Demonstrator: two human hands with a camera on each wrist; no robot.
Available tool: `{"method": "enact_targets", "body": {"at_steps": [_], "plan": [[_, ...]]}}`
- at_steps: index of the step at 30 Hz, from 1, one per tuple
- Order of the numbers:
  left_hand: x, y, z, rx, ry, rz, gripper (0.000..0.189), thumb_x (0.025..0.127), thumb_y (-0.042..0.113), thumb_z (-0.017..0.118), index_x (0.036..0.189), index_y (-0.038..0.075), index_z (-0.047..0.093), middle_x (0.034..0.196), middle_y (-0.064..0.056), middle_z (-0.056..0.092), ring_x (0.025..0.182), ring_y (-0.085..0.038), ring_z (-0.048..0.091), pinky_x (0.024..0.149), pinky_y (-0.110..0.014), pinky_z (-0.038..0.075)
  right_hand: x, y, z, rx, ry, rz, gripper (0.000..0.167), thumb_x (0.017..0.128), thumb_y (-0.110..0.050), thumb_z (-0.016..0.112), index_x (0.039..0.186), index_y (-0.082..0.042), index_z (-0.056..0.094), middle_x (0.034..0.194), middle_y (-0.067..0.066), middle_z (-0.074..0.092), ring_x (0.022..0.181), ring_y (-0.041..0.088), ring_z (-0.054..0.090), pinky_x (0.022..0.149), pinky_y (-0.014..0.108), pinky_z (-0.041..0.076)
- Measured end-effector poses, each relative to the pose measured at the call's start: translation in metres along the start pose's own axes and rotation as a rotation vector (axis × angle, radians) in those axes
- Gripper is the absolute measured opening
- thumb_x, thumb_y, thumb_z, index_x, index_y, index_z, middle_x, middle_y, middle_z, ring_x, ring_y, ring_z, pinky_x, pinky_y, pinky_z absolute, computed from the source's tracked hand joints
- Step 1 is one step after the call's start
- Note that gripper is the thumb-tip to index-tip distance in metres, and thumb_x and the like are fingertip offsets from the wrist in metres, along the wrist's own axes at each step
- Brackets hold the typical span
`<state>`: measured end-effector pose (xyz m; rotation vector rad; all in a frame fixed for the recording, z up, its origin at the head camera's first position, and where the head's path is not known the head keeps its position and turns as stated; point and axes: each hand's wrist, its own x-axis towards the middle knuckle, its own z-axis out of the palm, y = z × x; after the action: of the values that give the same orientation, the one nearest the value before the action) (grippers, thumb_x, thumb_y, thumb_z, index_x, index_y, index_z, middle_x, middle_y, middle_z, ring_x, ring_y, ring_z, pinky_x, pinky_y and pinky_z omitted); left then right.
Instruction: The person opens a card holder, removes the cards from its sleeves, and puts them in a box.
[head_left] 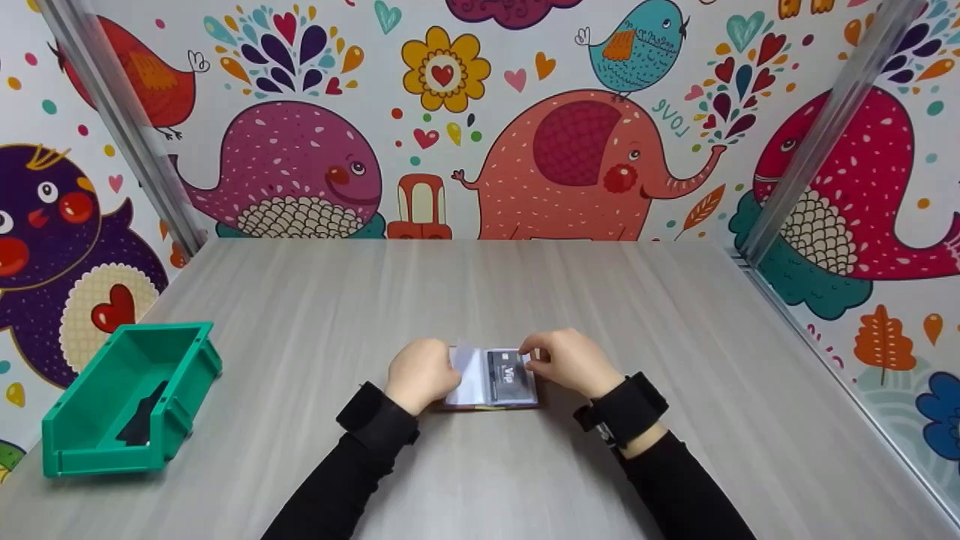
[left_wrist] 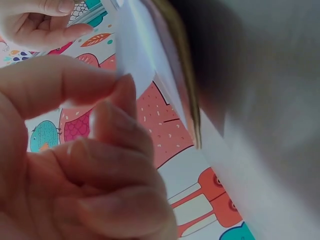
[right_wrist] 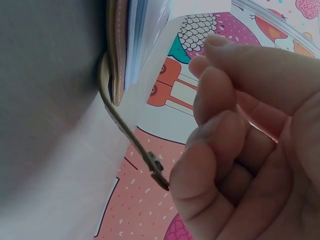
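Observation:
A small card holder (head_left: 492,409) with clear plastic sleeves lies spread on the table. A dark card marked "VIP" (head_left: 513,379) shows in its right-hand sleeve. My left hand (head_left: 423,371) is at the holder's left side, and in the left wrist view its thumb and index finger pinch a translucent sleeve page (left_wrist: 134,47). Over the right edge is my right hand (head_left: 571,361), fingers loosely bent and nothing visible between them. The right wrist view shows a thin strap (right_wrist: 126,131) with a snap, extending from the cover to near those fingers; whether they touch is unclear.
A green plastic bin (head_left: 105,461) stands at the table's left side with a dark flat item (head_left: 142,420) in it. Printed cartoon walls (head_left: 442,150) enclose the back and sides of the table (head_left: 645,300), with metal posts at the corners.

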<state>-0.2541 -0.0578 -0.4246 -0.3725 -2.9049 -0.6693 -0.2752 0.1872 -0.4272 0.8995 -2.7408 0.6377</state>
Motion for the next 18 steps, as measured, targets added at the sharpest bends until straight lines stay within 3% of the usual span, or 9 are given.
{"method": "enact_targets", "body": {"at_steps": [7,12,18], "plan": [[0.0008,-0.0034,0.0001,0.013,-0.049,-0.044,0.011,0.068,0.006,0.066,0.062,0.009,0.057,0.067,-0.004,0.058,0.058,-0.021,0.050,0.054,-0.041,0.046,-0.0003,0.0003,0.0005,-0.023,0.006,-0.006,0.013,0.081,-0.007,0.077,0.094,-0.010,0.075,0.073,-0.004,0.062,0.064,0.010,0.054,0.057,0.028,0.043],[0.0011,-0.0050,-0.0015,0.024,-0.099,-0.074,0.005,0.069,0.007,0.066,0.067,0.007,0.061,0.070,-0.004,0.059,0.061,-0.022,0.052,0.057,-0.041,0.047,-0.0003,0.0000,0.0013,-0.029,0.006,-0.012,0.013,0.080,-0.006,0.077,0.093,-0.009,0.076,0.075,-0.003,0.065,0.065,0.010,0.055,0.059,0.028,0.045],[0.0006,-0.0054,-0.0011,0.035,-0.112,-0.075,0.003,0.068,0.006,0.064,0.068,0.006,0.061,0.070,-0.004,0.059,0.062,-0.022,0.052,0.057,-0.041,0.048,-0.0004,0.0007,0.0033,-0.052,0.000,-0.016,0.013,0.080,-0.005,0.077,0.092,-0.010,0.076,0.081,-0.002,0.068,0.067,0.012,0.057,0.061,0.028,0.046]]}}
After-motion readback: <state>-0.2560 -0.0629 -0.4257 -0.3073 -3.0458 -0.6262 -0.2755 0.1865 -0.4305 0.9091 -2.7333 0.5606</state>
